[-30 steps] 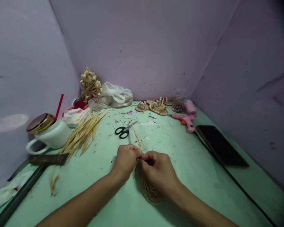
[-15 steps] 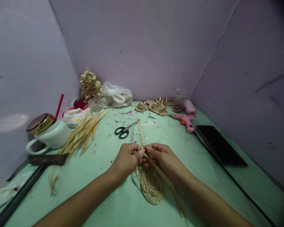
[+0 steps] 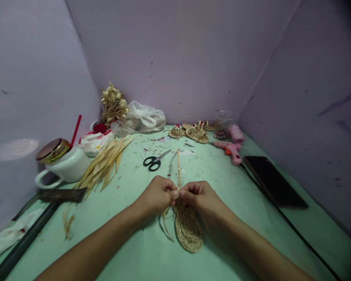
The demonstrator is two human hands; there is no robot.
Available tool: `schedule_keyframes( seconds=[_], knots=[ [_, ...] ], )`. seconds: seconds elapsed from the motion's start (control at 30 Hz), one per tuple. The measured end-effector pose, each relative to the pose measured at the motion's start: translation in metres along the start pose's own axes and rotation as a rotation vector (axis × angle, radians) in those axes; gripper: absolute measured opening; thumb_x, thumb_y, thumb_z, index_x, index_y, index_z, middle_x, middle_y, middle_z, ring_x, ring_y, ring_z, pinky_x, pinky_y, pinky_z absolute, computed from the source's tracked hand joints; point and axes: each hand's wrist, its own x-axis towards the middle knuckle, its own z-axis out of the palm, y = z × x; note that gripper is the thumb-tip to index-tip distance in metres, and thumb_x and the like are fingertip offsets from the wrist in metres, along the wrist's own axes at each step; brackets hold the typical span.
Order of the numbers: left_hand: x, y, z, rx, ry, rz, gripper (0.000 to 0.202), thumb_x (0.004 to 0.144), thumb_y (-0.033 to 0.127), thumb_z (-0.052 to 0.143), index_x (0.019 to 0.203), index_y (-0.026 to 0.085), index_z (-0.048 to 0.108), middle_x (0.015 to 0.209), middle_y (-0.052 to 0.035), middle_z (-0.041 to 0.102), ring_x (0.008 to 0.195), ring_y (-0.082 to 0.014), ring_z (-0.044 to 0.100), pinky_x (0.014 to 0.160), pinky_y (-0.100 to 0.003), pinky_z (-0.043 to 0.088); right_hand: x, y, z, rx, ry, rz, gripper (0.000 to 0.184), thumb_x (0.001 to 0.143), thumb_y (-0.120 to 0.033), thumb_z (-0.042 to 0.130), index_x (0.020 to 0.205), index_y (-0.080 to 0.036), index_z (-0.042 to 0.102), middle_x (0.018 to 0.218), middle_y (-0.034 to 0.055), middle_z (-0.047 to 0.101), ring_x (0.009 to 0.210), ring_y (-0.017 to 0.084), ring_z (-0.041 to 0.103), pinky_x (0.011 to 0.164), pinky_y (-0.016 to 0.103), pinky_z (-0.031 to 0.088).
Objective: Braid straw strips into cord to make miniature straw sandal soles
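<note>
Three dull purple walls box us in: one far, one left, one right, with scattered dark marks and a smear on the right one. Between them spreads our pale green tabletop, littered toward the far side with scraps and specks. At its middle, our left hand and right hand meet, fingers closed, both pinching a thin plaited straw-coloured braid that runs from our fingertips toward the far wall. Just on the near side, partly beneath our right hand, is a coiled, sole-shaped woven straw piece; whether the braid joins it, we cannot tell.

Left of the braid sit small black-handled scissors. Farther left, we see a sheaf of flat yellowish straw strips, a glossy white mug and a dark-handled hammer. A crumpled white plastic bag rests against the far wall, with small woven straw pieces to its right. On the right side we have a pink glue gun and a black rectangular phone.
</note>
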Motion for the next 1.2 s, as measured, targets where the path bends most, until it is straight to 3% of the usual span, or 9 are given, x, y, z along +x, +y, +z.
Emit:
schedule_keyframes(
  seconds=[0.17, 0.43, 0.67, 0.93, 1.03, 1.2],
  knots=[
    [0.000, 0.001, -0.005, -0.041, -0.027, -0.059, 0.013, 0.061, 0.021, 0.051, 0.051, 0.012, 0.053, 0.043, 0.0014, 0.047, 0.039, -0.0045, 0.030, 0.041, -0.020, 0.021, 0.000, -0.002, 0.001, 0.053, -0.015, 0.026, 0.019, 0.059, -0.025, 0.059, 0.048, -0.013, 0.050, 0.042, -0.0031, 0.042, 0.040, 0.005, 0.032, 0.042, 0.021, 0.021],
    [0.000, 0.002, -0.007, -0.025, 0.027, -0.057, 0.011, 0.058, 0.019, 0.056, 0.050, 0.012, 0.052, 0.040, 0.0072, 0.035, 0.040, -0.0032, 0.025, 0.042, -0.019, 0.021, 0.003, -0.001, -0.003, 0.032, -0.044, 0.036, 0.015, 0.055, -0.024, 0.063, 0.053, -0.011, 0.056, 0.044, -0.0017, 0.046, 0.040, 0.005, 0.035, 0.041, 0.020, 0.022],
    [0.002, -0.001, -0.009, -0.035, -0.048, -0.033, 0.014, 0.060, 0.019, 0.056, 0.048, 0.011, 0.053, 0.042, 0.0026, 0.046, 0.040, -0.0036, 0.030, 0.042, -0.020, 0.021, 0.005, 0.001, -0.004, -0.036, -0.088, -0.008, 0.018, 0.058, -0.027, 0.063, 0.057, -0.010, 0.059, 0.049, 0.0015, 0.052, 0.043, 0.007, 0.039, 0.045, 0.022, 0.025],
    [0.003, 0.000, -0.012, 0.001, -0.080, -0.058, 0.015, 0.060, 0.020, 0.057, 0.049, 0.013, 0.052, 0.036, 0.0049, 0.041, 0.037, -0.0035, 0.028, 0.040, -0.020, 0.019, 0.002, 0.000, -0.004, -0.022, -0.112, -0.006, 0.021, 0.057, -0.030, 0.063, 0.059, -0.009, 0.058, 0.051, 0.0027, 0.053, 0.045, 0.008, 0.041, 0.045, 0.022, 0.027],
    [0.003, 0.000, -0.010, -0.006, -0.049, -0.066, 0.017, 0.061, 0.022, 0.056, 0.047, 0.013, 0.051, 0.037, 0.0043, 0.041, 0.037, -0.0034, 0.026, 0.040, -0.020, 0.017, 0.004, 0.002, -0.003, -0.016, -0.084, -0.010, 0.018, 0.056, -0.027, 0.063, 0.056, -0.011, 0.055, 0.047, -0.0004, 0.048, 0.043, 0.007, 0.037, 0.043, 0.021, 0.024],
    [0.003, 0.003, -0.010, -0.034, 0.001, -0.079, 0.014, 0.061, 0.022, 0.056, 0.051, 0.012, 0.055, 0.042, 0.0017, 0.048, 0.040, -0.0045, 0.033, 0.042, -0.020, 0.022, 0.008, 0.008, 0.001, -0.087, 0.083, -0.074, 0.016, 0.063, -0.028, 0.055, 0.057, -0.014, 0.051, 0.045, -0.0026, 0.045, 0.041, 0.007, 0.035, 0.041, 0.021, 0.025]
  ],
)
